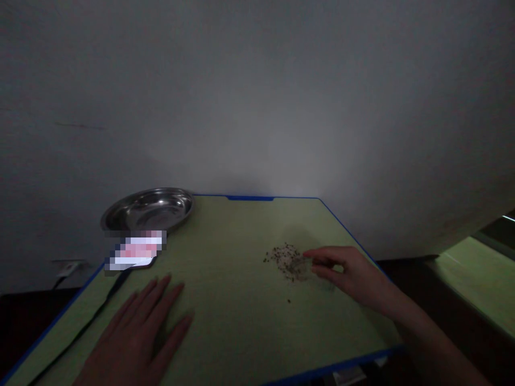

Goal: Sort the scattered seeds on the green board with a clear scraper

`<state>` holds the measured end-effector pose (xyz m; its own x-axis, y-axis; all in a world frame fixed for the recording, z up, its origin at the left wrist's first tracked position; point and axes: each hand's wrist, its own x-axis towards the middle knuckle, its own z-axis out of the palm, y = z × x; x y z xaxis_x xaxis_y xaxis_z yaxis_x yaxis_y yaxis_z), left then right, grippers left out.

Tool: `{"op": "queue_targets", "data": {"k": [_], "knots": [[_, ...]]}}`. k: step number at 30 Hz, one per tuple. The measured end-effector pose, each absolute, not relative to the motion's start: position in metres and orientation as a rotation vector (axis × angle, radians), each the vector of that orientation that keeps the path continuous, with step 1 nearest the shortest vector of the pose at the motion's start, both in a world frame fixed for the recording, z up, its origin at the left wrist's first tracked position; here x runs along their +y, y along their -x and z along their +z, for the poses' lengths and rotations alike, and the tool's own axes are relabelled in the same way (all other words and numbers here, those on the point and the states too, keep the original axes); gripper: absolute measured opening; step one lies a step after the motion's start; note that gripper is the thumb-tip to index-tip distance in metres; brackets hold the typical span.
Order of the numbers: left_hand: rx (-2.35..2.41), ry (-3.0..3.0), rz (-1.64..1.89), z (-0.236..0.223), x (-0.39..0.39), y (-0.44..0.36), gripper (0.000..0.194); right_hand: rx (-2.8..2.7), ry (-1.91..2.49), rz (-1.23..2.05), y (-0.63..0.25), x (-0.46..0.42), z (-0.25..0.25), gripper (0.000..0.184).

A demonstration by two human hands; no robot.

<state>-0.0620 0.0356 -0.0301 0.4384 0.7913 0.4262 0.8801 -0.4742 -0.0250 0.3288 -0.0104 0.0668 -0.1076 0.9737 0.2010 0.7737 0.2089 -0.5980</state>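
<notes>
A small pile of pale grains mixed with dark bits (285, 257) lies on the pale green tabletop (225, 316). Over the pile's right edge is my right hand (341, 268), its thumb and fingers curled toward each other. A faint see-through outline shows by those fingertips, too dim to make out, and whatever the fingers hold is unclear. My left hand (139, 332) rests palm down at the front left of the table, fingers spread, holding nothing. One dark bit (288, 301) sits apart, in front of the pile.
A shallow steel basin (151, 209) stands at the back left. In front of it lies a phone with a blurred lit screen (137, 252), and a dark strap or cable (88, 321) runs toward me. The table has a blue edge (249, 198) near the wall. Another green surface (478, 279) stands right.
</notes>
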Motion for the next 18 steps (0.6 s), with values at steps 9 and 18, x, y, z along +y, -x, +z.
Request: {"op": "queue_targets", "data": {"k": [9, 18], "knots": [[-1.385, 2.438, -0.538, -0.041, 0.037, 0.067, 0.073, -2.148, 1.624, 0.558, -0.295, -0.023, 0.041, 0.024], [-1.357, 2.44, -0.57, -0.042, 0.036, 0.067, 0.069, -2.212, 1.682, 0.315, -0.318, 0.022, 0.047, 0.017]]}}
